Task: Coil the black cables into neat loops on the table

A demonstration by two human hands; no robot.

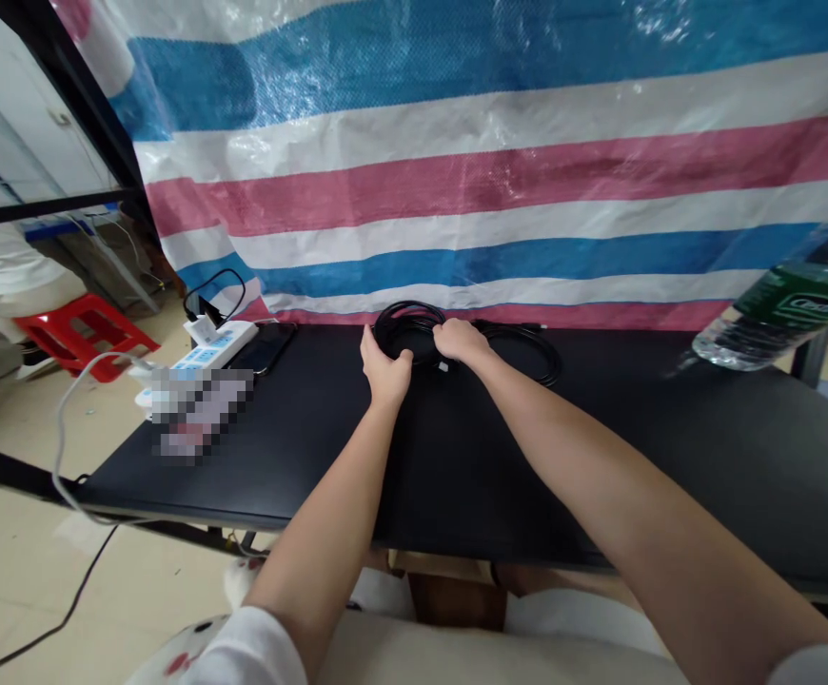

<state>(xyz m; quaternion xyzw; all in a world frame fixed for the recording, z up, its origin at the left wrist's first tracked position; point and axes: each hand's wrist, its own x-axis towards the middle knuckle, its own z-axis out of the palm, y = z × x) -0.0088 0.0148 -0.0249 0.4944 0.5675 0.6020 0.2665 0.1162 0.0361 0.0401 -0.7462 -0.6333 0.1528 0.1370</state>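
A coiled black cable is near the back of the black table, between my two hands. My left hand grips the left side of the coil, with the thumb on the near side and the fingers around its outer edge. On the coil's right side my right hand is closed, its fingers curled over the cable and partly hidden. A small pale piece, perhaps a connector or tag, shows just below the right hand. Another loop of black cable lies to the right, partly behind my right forearm.
At the left of the table are a white power strip with plugs, a dark phone and a blurred-out flat item. A water bottle leans at the right. Striped sheeting hangs behind. A person sits on a red stool.
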